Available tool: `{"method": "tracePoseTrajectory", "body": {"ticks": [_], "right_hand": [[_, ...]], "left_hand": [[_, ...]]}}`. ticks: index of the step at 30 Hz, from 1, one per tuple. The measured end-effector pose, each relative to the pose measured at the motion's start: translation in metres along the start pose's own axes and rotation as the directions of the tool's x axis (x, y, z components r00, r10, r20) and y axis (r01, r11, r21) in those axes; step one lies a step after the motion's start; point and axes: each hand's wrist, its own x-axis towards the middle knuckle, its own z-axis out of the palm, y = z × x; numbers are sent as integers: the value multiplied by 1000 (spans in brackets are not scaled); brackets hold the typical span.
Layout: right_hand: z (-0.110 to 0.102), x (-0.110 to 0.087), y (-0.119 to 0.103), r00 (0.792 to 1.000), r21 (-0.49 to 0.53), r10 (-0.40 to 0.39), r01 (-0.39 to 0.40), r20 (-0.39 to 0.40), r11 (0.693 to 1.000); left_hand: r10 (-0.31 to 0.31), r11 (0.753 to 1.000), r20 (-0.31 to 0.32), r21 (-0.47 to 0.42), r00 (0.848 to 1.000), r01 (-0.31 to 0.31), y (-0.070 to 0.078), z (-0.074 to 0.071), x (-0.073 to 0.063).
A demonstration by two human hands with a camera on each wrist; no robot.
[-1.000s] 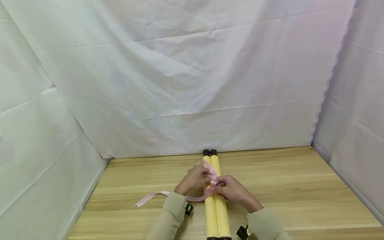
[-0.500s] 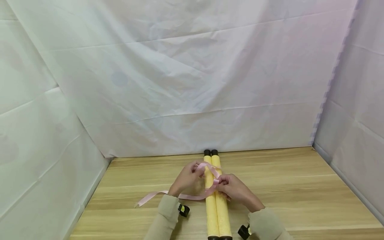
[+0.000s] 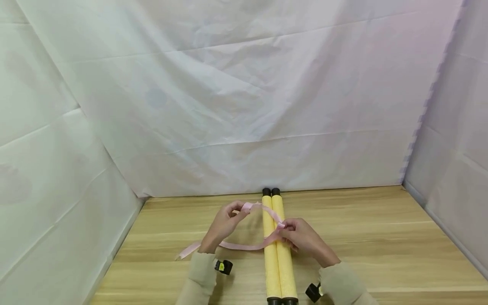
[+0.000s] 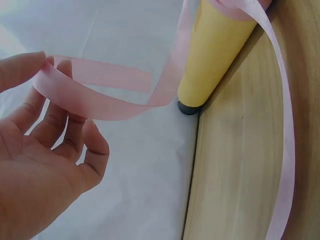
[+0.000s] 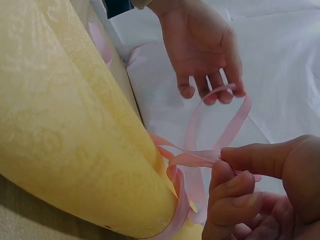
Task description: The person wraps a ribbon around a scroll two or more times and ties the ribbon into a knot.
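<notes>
Two yellow rolls (image 3: 272, 271) with black end caps lie side by side on the table, pointing away from me. A pink ribbon (image 3: 244, 247) passes around them, one tail trailing left over the wood. My left hand (image 3: 223, 224) is left of the rolls and pinches the ribbon between thumb and fingertips; in the left wrist view a short free end (image 4: 110, 75) sticks out past the pinch. Over the rolls, my right hand (image 3: 303, 237) pinches a fold of the ribbon (image 5: 200, 159) between thumb and curled index finger, seen in the right wrist view.
The wood-grain table (image 3: 362, 237) meets a white cloth backdrop (image 3: 236, 106) at its far edge, close to the rolls' far caps. White cloth walls (image 3: 42, 178) stand at both sides. Small black wrist cameras (image 3: 225, 267) hang at the cuffs.
My left hand has moved left and away from the right hand, drawing the ribbon out into a wider loop. The right hand keeps its pinch over the rolls. The view has shifted slightly.
</notes>
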Motion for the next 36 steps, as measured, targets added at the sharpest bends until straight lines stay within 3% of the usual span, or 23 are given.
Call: {"method": "tracePoseTrajectory", "body": {"ticks": [5, 9, 12, 16, 19, 23, 25, 30, 32, 33, 36], "right_hand": [[-3, 1, -2, 1000, 2, 15, -15, -7, 1000], [-5, 1, -5, 1000, 10, 29, -29, -7, 1000], [-5, 3, -6, 999, 15, 51, -50, -19, 999], [-8, 5, -5, 998, 14, 60, -60, -17, 998], [-12, 5, -4, 999, 7, 52, -52, -11, 999], [-14, 6, -6, 998, -9, 62, -62, -22, 998], [-15, 7, -7, 997, -20, 71, -71, -22, 997], [-18, 8, -7, 997, -52, 80, -80, -2, 995], [-19, 8, -6, 998, -69, 69, -68, 10, 995], [-20, 8, -6, 998, -76, 65, -63, 17, 995], [-21, 8, -6, 999, -90, 38, -35, 35, 995]], "left_hand": [[89, 994, 50, -75, 995, -85, 8, -7, -8], [195, 969, 114, -174, 974, -174, 14, -9, -13], [273, 941, 164, -249, 948, -228, 19, -8, -15], [370, 900, 244, -335, 896, -280, 25, -6, -18], [396, 894, 319, -345, 861, -284, 30, -3, -19], [382, 914, 423, -307, 822, -266, 35, 5, -21], [372, 923, 479, -283, 795, -261, 36, 11, -21], [280, 958, 620, -232, 733, -169, 38, 33, -22], [252, 968, 660, -179, 707, -178, 39, 45, -22], [253, 967, 675, -147, 694, -210, 39, 50, -21], [263, 944, 691, -39, 674, -328, 39, 66, -20]]}}
